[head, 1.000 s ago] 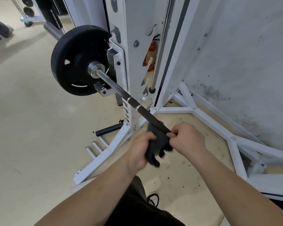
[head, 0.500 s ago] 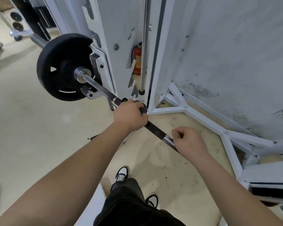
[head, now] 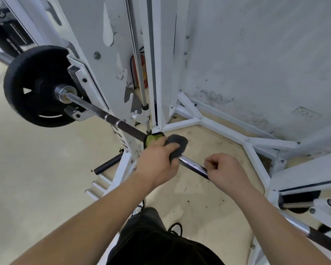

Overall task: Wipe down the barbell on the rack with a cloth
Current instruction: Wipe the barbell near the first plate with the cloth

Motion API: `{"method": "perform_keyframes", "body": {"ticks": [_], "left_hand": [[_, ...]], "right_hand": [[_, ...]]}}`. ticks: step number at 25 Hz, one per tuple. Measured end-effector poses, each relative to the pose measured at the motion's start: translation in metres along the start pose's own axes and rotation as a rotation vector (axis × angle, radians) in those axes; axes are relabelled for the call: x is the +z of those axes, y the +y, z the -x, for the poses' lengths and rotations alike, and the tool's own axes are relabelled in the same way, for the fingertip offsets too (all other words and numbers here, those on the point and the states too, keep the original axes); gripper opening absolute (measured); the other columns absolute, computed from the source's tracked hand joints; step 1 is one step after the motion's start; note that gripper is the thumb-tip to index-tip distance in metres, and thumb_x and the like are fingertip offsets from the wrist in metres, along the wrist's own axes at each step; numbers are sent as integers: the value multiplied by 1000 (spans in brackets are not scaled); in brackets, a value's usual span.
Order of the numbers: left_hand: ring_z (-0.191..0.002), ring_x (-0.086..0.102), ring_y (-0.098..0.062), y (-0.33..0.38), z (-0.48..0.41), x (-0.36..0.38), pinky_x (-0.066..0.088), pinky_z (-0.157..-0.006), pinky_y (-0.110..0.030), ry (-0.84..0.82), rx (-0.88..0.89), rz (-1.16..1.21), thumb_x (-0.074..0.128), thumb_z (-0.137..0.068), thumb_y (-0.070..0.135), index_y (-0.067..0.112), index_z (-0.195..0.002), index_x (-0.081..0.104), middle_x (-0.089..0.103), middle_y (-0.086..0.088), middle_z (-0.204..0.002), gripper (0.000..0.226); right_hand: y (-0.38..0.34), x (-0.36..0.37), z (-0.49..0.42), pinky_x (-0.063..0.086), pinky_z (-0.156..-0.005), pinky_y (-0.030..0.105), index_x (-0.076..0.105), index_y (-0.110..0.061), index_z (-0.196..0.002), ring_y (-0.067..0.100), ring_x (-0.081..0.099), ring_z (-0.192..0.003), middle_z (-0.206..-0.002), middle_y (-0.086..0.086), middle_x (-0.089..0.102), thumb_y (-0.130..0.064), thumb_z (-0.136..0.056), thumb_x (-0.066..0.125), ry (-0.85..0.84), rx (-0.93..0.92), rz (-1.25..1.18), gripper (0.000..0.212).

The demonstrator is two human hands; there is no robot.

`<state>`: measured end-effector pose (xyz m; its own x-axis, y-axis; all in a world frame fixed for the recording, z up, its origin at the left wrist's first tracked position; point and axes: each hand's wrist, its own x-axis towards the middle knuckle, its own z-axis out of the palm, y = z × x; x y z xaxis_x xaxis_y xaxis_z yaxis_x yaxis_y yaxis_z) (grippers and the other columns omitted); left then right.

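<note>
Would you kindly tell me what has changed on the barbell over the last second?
The left hand, gripping the cloth round the barbell, slid up toward the weight plate, then back down toward the right hand. The right hand kept its hold on the barbell; barbell and weight plate stayed put.

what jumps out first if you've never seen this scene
The two hands at centre: the left hand grips a grey cloth round the barbell, and the right hand holds the barbell beside it. At upper left, a black weight plate sits on the barbell's end.
</note>
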<state>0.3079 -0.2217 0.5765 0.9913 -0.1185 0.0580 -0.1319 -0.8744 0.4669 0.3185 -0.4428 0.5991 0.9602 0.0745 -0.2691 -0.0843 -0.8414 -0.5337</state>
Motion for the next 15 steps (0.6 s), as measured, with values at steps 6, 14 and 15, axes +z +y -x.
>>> {"method": "perform_keyframes", "body": {"ticks": [6, 14, 15], "left_hand": [[-102, 62, -32, -20, -11, -8, 58, -82, -43, 102, -133, -32, 52, -81, 35, 27, -126, 69, 66, -6, -115, 49], [-104, 61, -31, 1, -10, -2, 56, -84, -39, 6, -18, 10, 58, -84, 33, 28, -128, 67, 63, -7, -117, 45], [-102, 60, -32, 4, -5, 3, 56, -82, -40, 45, -47, 0, 59, -83, 31, 25, -127, 67, 63, -9, -115, 45]], "right_hand": [[14, -3, 14, 55, -81, 35, 75, -26, -114, 15, 63, -93, -103, -11, 66, -34, -90, 69, 23, 21, 42, 26], [30, -4, 46, 47, -83, 27, 73, -22, -122, 14, 59, -105, -105, -10, 61, -33, -87, 76, 181, 70, 20, 36], [31, -3, 50, 48, -84, 28, 74, -20, -121, 15, 59, -105, -105, -8, 61, -31, -88, 76, 216, 75, 15, 35]]}}
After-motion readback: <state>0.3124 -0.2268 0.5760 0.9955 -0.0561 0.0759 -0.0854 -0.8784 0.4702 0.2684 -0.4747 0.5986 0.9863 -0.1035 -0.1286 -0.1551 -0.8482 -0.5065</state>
